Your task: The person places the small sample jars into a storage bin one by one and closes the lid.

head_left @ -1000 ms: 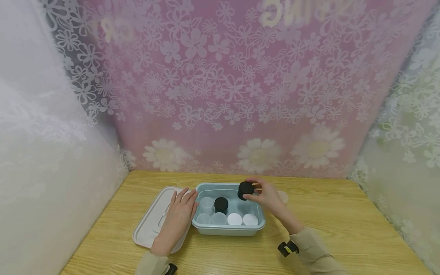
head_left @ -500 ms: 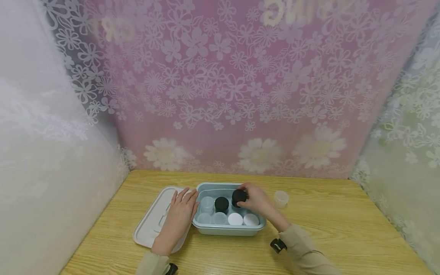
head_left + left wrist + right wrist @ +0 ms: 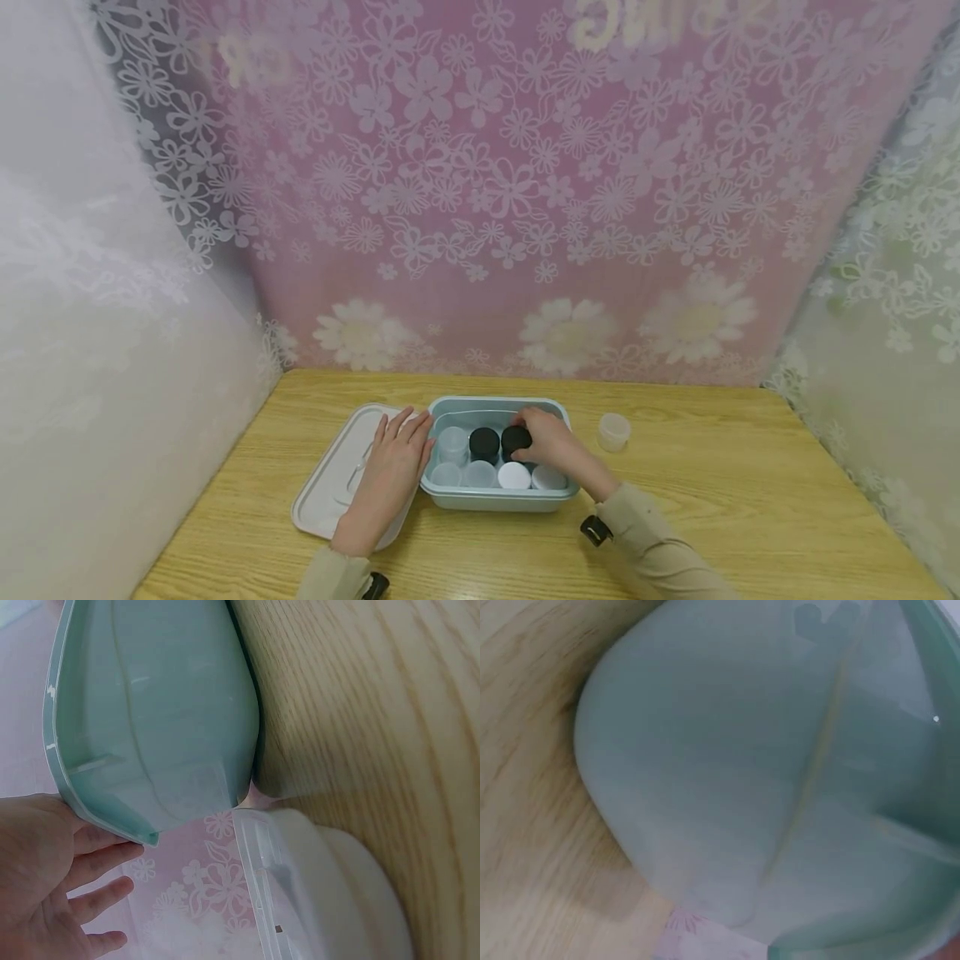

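My right hand (image 3: 550, 439) reaches into the light blue plastic box (image 3: 495, 503) and grips a small black jar (image 3: 516, 437) low inside it. A second black jar (image 3: 483, 443) stands just to its left. My left hand (image 3: 390, 479) lies at the box's left rim with its fingers straight; the left wrist view has this hand (image 3: 45, 881) touching the rim near a corner. Clear small jars (image 3: 452, 443) sit at the box's left, and white-topped jars (image 3: 514, 477) along its front right. In the right wrist view the box's wall (image 3: 727, 765) hides the jars.
A pale box lid (image 3: 318, 506) with a handle lies left of the box, partly under my left hand and forearm. One small translucent jar (image 3: 614, 432) stands on the wooden table (image 3: 720, 475) to the right. Floral curtains (image 3: 480, 208) hang around the table.
My right hand has carried the black jar left and down into the box, beside the other black jar. The translucent jar at the right has come into full view. My left hand stays put.
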Tool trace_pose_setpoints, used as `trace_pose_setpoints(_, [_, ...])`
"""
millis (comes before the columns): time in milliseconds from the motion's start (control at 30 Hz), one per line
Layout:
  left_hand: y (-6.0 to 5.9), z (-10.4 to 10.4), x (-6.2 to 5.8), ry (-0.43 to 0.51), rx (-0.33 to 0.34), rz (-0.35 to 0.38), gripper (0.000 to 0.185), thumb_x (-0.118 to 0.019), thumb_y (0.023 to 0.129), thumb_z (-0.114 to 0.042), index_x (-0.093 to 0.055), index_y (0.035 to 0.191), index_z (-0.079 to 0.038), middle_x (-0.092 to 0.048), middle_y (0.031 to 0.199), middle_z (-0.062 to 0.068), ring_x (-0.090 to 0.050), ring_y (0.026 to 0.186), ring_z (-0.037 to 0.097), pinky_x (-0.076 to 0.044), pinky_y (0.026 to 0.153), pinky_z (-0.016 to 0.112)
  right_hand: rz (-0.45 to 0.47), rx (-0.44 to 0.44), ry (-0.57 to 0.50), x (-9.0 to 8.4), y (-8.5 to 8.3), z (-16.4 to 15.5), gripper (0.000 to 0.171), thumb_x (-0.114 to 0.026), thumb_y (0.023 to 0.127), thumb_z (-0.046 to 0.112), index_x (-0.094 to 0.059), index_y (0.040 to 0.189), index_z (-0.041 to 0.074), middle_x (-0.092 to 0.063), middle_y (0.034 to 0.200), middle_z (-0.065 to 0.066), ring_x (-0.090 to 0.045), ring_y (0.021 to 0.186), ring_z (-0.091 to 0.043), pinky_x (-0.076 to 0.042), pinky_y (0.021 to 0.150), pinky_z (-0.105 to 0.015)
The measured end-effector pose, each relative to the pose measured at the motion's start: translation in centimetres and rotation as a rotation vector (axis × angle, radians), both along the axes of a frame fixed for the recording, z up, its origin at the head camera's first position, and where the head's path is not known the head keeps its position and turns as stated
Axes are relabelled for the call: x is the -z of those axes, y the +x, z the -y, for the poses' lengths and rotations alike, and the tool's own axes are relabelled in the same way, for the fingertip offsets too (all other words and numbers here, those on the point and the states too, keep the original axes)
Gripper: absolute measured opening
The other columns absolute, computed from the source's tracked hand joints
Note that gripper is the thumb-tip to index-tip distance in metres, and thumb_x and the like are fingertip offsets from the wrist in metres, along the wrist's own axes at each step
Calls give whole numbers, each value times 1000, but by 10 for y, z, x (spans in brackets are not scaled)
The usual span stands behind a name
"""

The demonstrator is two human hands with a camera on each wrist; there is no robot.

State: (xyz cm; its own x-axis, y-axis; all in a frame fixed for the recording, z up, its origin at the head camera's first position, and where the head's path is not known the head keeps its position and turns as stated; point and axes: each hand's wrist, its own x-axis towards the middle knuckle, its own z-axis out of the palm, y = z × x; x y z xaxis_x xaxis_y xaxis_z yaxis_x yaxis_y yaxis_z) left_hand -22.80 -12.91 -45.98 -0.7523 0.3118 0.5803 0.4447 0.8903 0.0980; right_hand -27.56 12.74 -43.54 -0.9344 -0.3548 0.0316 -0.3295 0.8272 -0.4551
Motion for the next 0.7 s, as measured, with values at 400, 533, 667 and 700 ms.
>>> trace_pose_setpoints(400, [1, 0, 0, 2, -4, 4, 34, -69, 97, -17, -69, 127, -1, -68, 129, 12, -56, 130, 34, -41, 108, 62, -86, 52, -337, -6, 2, -20, 29, -72, 94, 9, -67, 121, -2, -69, 117, -17, -69, 103, -32, -58, 88, -43])
trace_pose_setpoints(533, [1, 0, 1, 8, -1, -5, 34, -70, 96, -17, -70, 126, -1, -68, 128, 12, -56, 129, 35, -41, 107, 62, -102, 46, -500, -3, 2, -36, 34, -69, 97, 11, -65, 128, 0, -68, 123, -18, -67, 109, -34, -56, 94, -43])
trace_pose_setpoints(667, [1, 0, 2, 11, 5, -13, 34, -71, 95, -17, -70, 125, -2, -69, 127, 12, -56, 128, 35, -41, 107, 63, -125, 60, -621, 1, 2, -54, 38, -68, 98, 16, -62, 133, 1, -65, 129, -19, -65, 115, -35, -55, 97, -41])
trace_pose_setpoints(700, [1, 0, 2, 13, 6, -11, 34, -71, 95, -17, -70, 125, -2, -69, 127, 12, -56, 128, 35, -41, 107, 63, -132, 64, -645, 2, 2, -58, 39, -68, 99, 16, -62, 134, 0, -65, 130, -19, -64, 116, -36, -55, 97, -39])
